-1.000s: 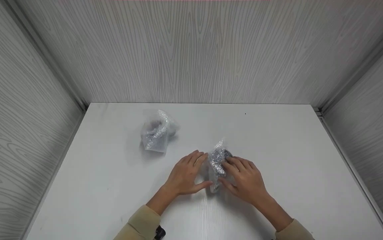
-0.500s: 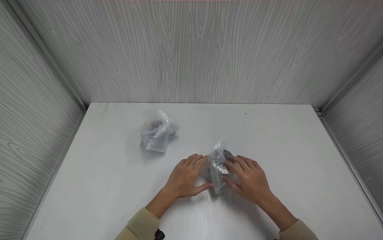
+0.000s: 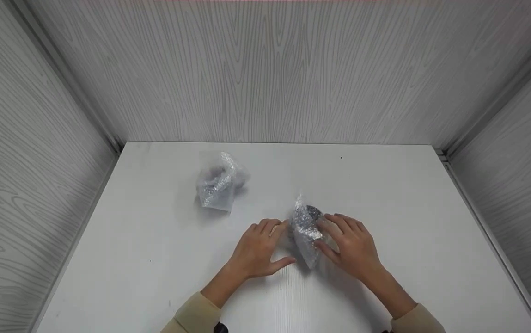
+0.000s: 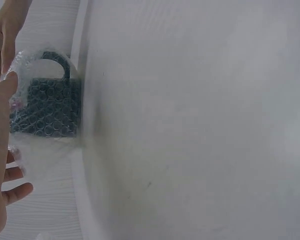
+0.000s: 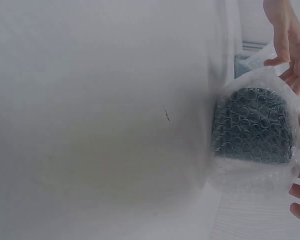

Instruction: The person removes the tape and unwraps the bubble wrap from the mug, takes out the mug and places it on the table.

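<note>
A dark mug-shaped item with a curved handle, wrapped in clear bubble wrap, is the bubble-wrapped mug point(image 3: 304, 226) between my hands on the white table. Through the wrap, its dark body and arched handle show in the left wrist view. My left hand point(image 3: 256, 249) lies along its left side, thumb spread from fairly straight fingers; whether they touch the wrap cannot be told. My right hand point(image 3: 353, 245) holds the right side with bent fingers and thumb at the wrap. In the right wrist view the wrapped body point(image 5: 252, 125) shows through the plastic.
A second bubble-wrapped bundle point(image 3: 221, 185) sits farther back to the left on the white table point(image 3: 385, 185). Grey wood-grain panels point(image 3: 265, 69) enclose the table at the back and both sides.
The wrapped mug has turned, its near end swinging right. My right hand has shifted slightly right with it, while my left hand has drawn back a little toward me. The other bundle stays put.
</note>
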The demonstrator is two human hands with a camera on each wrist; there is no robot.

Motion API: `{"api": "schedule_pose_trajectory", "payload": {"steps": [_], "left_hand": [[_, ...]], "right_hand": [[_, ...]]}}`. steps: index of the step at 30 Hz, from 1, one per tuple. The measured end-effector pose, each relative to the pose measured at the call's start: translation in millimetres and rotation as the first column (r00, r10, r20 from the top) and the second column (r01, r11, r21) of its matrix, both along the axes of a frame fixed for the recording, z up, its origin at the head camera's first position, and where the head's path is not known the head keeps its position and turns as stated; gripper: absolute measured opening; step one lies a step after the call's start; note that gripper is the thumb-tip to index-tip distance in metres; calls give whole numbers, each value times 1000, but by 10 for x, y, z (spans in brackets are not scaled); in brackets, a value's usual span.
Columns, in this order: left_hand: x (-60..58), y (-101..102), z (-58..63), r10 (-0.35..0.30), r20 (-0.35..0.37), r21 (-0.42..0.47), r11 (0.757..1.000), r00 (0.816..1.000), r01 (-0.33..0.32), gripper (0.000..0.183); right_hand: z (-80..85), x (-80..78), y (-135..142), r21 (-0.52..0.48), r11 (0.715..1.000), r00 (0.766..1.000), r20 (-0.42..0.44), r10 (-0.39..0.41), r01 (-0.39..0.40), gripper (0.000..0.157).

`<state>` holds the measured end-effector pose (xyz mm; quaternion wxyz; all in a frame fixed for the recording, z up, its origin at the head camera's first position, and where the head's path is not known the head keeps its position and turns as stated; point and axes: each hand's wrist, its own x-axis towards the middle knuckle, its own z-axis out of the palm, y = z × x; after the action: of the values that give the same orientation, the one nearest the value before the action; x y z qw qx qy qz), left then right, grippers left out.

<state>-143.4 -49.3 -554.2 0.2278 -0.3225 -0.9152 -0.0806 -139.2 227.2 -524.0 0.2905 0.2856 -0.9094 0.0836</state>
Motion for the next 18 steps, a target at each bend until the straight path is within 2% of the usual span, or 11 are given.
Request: {"api": "schedule_pose_trajectory", "payload": {"steps": [4,18], "left_hand": [[37,8,7,1,-15,-2,1000,1000,-1,86],[154,47,46,0,14,-20,1000,1000,0,86]], "right_hand": [[-14,-18,39,-6,1000,1000,2,-3,3,50],[-27,-92,133,12,1000,1000,3,1,-1,51]]}}
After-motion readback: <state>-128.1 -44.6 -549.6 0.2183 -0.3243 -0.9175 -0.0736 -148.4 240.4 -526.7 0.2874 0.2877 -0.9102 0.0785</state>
